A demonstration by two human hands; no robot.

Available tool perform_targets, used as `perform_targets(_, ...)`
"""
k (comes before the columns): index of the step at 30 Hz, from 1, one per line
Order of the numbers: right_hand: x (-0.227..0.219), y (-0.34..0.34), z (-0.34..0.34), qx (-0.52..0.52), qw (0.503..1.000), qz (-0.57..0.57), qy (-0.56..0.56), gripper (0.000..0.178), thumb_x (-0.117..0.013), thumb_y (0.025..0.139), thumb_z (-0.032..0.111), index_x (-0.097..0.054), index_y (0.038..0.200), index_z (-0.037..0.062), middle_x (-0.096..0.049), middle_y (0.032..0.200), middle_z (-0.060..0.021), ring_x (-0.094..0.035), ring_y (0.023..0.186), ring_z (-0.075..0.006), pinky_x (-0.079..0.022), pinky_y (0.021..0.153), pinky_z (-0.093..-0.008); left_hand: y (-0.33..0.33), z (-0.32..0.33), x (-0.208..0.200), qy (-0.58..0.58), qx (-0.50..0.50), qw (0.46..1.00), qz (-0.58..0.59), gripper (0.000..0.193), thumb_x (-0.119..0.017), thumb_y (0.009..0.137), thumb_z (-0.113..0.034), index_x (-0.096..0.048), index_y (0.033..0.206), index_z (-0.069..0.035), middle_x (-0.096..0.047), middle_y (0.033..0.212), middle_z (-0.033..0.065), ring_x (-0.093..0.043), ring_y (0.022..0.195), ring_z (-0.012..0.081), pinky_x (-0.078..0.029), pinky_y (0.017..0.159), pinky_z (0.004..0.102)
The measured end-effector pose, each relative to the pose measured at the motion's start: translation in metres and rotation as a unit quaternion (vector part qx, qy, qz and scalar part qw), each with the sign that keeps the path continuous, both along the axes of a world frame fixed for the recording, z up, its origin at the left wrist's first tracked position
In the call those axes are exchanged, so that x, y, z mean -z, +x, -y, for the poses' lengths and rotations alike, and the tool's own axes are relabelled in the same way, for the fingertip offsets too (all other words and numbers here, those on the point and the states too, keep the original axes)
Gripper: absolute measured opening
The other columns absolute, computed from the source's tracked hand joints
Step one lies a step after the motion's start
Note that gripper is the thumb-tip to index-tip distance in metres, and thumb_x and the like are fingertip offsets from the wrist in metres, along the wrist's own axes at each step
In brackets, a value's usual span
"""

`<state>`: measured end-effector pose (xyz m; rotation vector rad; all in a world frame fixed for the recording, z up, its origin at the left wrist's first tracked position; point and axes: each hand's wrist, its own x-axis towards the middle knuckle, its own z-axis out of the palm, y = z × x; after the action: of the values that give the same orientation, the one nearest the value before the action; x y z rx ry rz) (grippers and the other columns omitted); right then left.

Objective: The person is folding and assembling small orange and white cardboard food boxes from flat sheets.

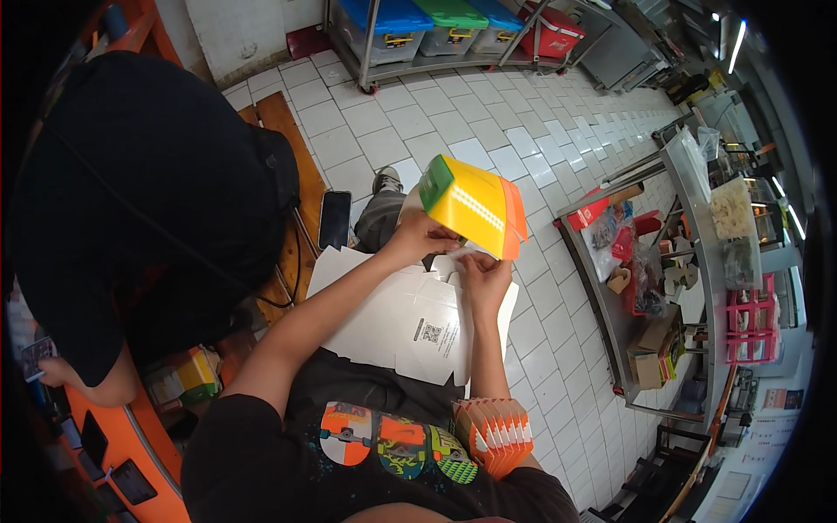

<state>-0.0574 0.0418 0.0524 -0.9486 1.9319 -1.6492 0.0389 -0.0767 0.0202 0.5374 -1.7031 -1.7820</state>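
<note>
A partly folded cardboard carton point(471, 205), yellow with a green end and an orange end, is held up over my lap. My left hand point(420, 237) pinches its lower edge from the left, fingers bent in under the flaps. From the right, my right hand point(486, 277) grips the lower flap near the orange end, thumb and fingers closed. The fingertips of both hands meet close together, partly hidden by the carton. Across my thighs lie flat white cardboard blanks point(375, 318) with a printed square code. A nested row of orange-and-white card pieces point(494, 436) rests against my right upper arm.
A black phone point(335, 220) lies on the wooden bench point(292, 148) at left. Close beside me sits a person in black point(157, 183), holding a phone point(39, 357). Lidded bins point(384, 30) stand on a rack ahead; a metal shelf table point(697, 192) with goods is at right.
</note>
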Motion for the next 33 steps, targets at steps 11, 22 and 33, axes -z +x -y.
perform_targets(11, -0.006, 0.024, -0.001, 0.008, 0.981, -0.179, 0.078, 0.059, -0.057, 0.079, -0.002, -0.034, 0.133, -0.0007, -0.067, 0.092, -0.0155, -0.066, 0.080, -0.0162, -0.050, 0.069, -0.0253, 0.007, -0.003, -0.019, -0.083, 0.068, 0.991, 0.083, 0.017, -0.058, 0.086, -0.014, -0.064, 0.093, 0.001, -0.060, 0.098, 0.0126, -0.063, 0.080, 0.0179, -0.051, 0.071, 0.0284)
perform_targets(22, -0.033, -0.020, 0.001, 0.125, 0.984, -0.122, -0.046, 0.062, -0.067, 0.080, 0.011, -0.036, 0.133, 0.0030, -0.057, 0.119, -0.0133, -0.054, 0.106, -0.0203, -0.042, 0.090, -0.0345, 0.017, -0.018, -0.034, -0.356, -0.137, 0.914, 0.139, 0.011, -0.056, 0.080, -0.009, -0.058, 0.074, 0.000, -0.054, 0.070, 0.0134, -0.058, 0.068, 0.0307, -0.048, 0.062, 0.0380)
perform_targets(33, -0.035, -0.034, -0.003, 0.128, 0.984, -0.126, -0.004, 0.012, -0.066, 0.081, 0.008, -0.067, 0.085, -0.0032, -0.066, 0.068, -0.0058, -0.060, 0.060, -0.0085, -0.047, 0.059, -0.0207, 0.046, -0.052, -0.078, -0.431, -0.022, 0.876, 0.214, 0.030, -0.067, 0.071, -0.018, -0.054, 0.094, -0.004, -0.057, 0.078, 0.0082, -0.061, 0.075, 0.0262, -0.050, 0.062, 0.0347)
